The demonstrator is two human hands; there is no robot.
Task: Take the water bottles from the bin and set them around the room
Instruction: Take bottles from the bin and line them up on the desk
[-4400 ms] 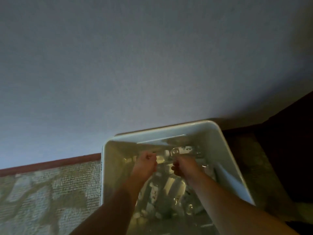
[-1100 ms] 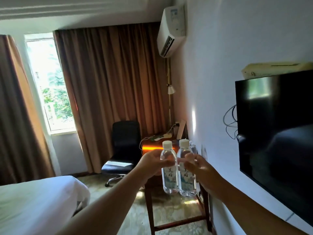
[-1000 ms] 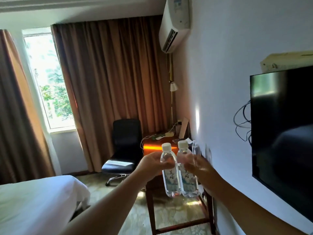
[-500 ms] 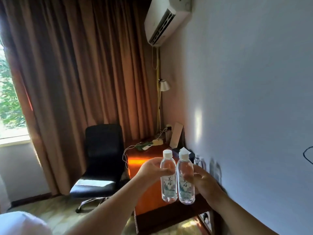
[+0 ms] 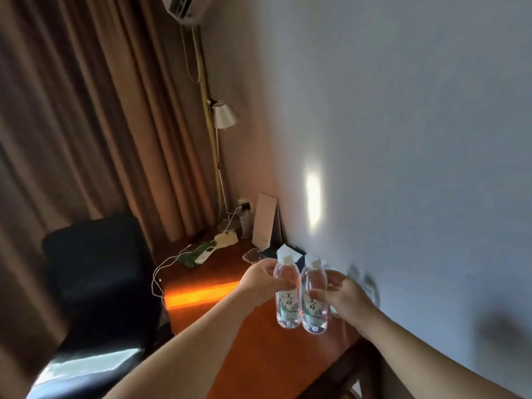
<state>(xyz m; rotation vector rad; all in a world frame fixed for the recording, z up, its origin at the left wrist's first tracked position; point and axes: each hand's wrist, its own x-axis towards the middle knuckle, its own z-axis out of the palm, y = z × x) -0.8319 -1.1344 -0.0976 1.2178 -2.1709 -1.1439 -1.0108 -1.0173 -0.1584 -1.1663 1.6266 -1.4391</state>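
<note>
Above the near end of the wooden desk [image 5: 267, 358], the person holds 2 water bottles upright and side by side, their sides touching. The left hand [image 5: 260, 279] curls its fingers and thumb round the left bottle [image 5: 286, 295] at its shoulder; the right hand [image 5: 342, 295] grips the right bottle [image 5: 313, 300] the same way. Both bottles hang in the air over the desktop, not yet resting on it.

Compared with half a second ago, the view has swung down and closed in on the desk: the window is gone from sight, the air conditioner [image 5: 184, 8] is cut off at the top edge, and the desktop now fills the space under the bottles. The grips and the pairing of the bottles look unchanged. 4.4 seconds ago both hands were down in the white bin among the bottles; the bin is now out of view, so the picking-up is done and this pair has been carried to a first spot.

Judging from this, the desk is the likely place for setting down. Its far end is taken by a remote [image 5: 205, 253], white cables [image 5: 169, 263] and a leaning card [image 5: 263, 220], while the near part under the bottles is bare wood. More clear shapes stand blurred against the wall [image 5: 403, 139] just right of the hands; whether they are bottles cannot be told. The black chair [image 5: 95, 272] stands left of the desk.
</note>
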